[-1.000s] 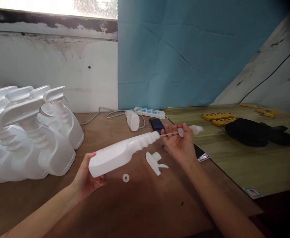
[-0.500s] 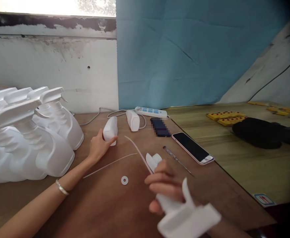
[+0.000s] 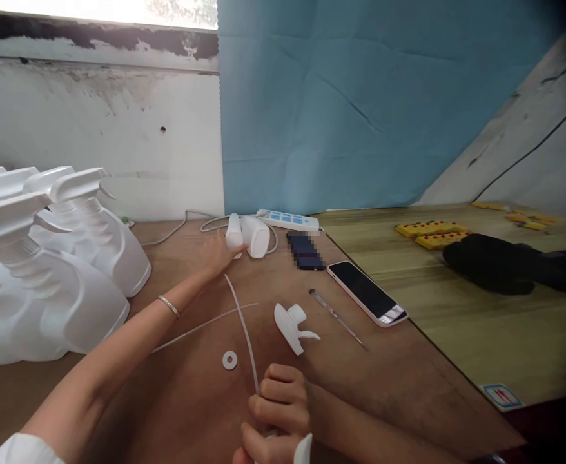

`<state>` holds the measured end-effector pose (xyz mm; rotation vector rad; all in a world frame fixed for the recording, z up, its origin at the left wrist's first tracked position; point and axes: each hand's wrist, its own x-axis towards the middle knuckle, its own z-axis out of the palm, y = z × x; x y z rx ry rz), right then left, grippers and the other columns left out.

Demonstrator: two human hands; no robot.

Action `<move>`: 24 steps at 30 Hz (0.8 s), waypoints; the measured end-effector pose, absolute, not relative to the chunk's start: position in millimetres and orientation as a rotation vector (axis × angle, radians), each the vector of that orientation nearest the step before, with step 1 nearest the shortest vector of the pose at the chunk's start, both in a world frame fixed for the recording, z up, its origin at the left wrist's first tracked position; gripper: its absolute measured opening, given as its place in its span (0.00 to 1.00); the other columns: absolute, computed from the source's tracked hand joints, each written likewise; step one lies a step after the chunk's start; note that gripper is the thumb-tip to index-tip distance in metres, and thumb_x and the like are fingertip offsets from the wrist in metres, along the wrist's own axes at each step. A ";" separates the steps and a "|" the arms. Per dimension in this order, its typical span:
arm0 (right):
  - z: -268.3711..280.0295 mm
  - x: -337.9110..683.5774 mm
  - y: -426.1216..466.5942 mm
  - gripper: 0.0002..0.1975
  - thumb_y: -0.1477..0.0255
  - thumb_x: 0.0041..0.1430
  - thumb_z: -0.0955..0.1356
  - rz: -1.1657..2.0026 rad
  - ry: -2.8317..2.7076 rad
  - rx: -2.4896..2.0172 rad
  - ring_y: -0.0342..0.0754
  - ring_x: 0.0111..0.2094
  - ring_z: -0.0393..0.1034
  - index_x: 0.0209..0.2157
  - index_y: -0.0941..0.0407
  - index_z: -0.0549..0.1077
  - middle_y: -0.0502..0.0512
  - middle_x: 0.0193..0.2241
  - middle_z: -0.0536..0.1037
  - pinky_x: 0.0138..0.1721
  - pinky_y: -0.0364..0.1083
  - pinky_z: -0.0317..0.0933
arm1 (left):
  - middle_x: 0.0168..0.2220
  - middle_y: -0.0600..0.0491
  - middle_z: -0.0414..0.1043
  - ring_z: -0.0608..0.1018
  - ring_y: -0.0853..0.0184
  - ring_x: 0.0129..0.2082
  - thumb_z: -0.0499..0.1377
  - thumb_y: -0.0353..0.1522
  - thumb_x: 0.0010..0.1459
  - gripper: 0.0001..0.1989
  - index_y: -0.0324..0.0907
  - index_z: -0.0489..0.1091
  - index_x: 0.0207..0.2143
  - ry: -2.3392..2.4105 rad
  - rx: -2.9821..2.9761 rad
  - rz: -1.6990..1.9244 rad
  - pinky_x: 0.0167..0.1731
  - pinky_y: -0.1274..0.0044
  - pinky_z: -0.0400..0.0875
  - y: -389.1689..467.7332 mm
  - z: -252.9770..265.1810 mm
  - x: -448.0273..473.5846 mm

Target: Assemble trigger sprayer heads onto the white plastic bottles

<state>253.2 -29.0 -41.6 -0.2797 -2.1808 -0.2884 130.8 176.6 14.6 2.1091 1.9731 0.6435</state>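
Observation:
My left hand is stretched to the back of the table, its fingers and thumb around a smooth white plastic piece. A similar white piece lies right beside it. Close to me, my right hand is closed around a white trigger spray head, mostly hidden by the fingers. A thin white tube runs forward from that fist. Another spray head lies on the table, near a flat white washer. A second thin tube lies across behind the first.
White spray bottles stand in rows at left. A power strip with a grey cord lies by the wall. Right of centre are a dark blurred item, a phone and a screwdriver. Yellow pieces and a black object lie farther right.
My left hand has pushed the white piece back and right, next to the other one. My right hand has come left and down with the spray head, uncovering the one on the table.

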 end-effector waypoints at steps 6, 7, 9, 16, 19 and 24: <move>-32.4 253.7 -29.2 0.10 0.64 0.54 0.66 -0.358 -2.130 -0.342 0.39 0.18 0.48 0.25 0.54 0.67 0.44 0.16 0.64 0.21 0.42 0.45 | 0.40 0.31 0.71 0.72 0.41 0.42 0.52 0.58 0.41 0.41 0.34 0.60 0.47 1.960 2.106 0.626 0.37 0.60 0.64 181.4 10.5 130.7; -31.8 253.4 -29.7 0.09 0.65 0.54 0.67 -0.372 -2.128 -0.359 0.39 0.19 0.48 0.25 0.54 0.67 0.44 0.16 0.64 0.21 0.42 0.44 | 0.40 0.32 0.71 0.73 0.41 0.42 0.52 0.59 0.41 0.42 0.34 0.59 0.48 1.956 2.111 0.638 0.37 0.60 0.64 181.4 8.7 130.3; -31.7 252.6 -30.4 0.09 0.65 0.53 0.68 -0.400 -2.105 -0.380 0.40 0.19 0.48 0.25 0.54 0.67 0.44 0.16 0.63 0.21 0.43 0.43 | 0.42 0.32 0.69 0.72 0.42 0.42 0.52 0.58 0.42 0.43 0.34 0.57 0.50 1.949 2.132 0.689 0.37 0.60 0.64 179.7 5.9 130.4; -34.6 255.7 -31.4 0.09 0.66 0.53 0.68 -0.413 -2.175 -0.388 0.40 0.20 0.48 0.24 0.54 0.66 0.44 0.17 0.62 0.22 0.43 0.45 | 0.62 0.40 0.44 0.47 0.48 0.61 0.53 0.51 0.49 0.41 0.39 0.47 0.59 1.743 2.513 0.923 0.55 0.58 0.42 171.0 22.3 140.8; -36.5 257.5 -32.1 0.10 0.64 0.54 0.67 -0.420 -2.206 -0.387 0.40 0.20 0.49 0.23 0.53 0.66 0.44 0.18 0.63 0.22 0.43 0.46 | 0.63 0.43 0.41 0.41 0.48 0.62 0.51 0.46 0.53 0.35 0.40 0.48 0.59 1.415 2.855 0.720 0.54 0.52 0.32 182.0 42.7 153.4; -38.3 258.8 -33.7 0.12 0.61 0.54 0.66 -0.449 -2.303 -0.396 0.39 0.20 0.50 0.23 0.53 0.66 0.45 0.18 0.63 0.22 0.42 0.49 | 0.62 0.48 0.48 0.46 0.50 0.61 0.57 0.42 0.47 0.34 0.45 0.54 0.57 1.057 3.013 0.271 0.54 0.52 0.31 211.9 65.1 190.4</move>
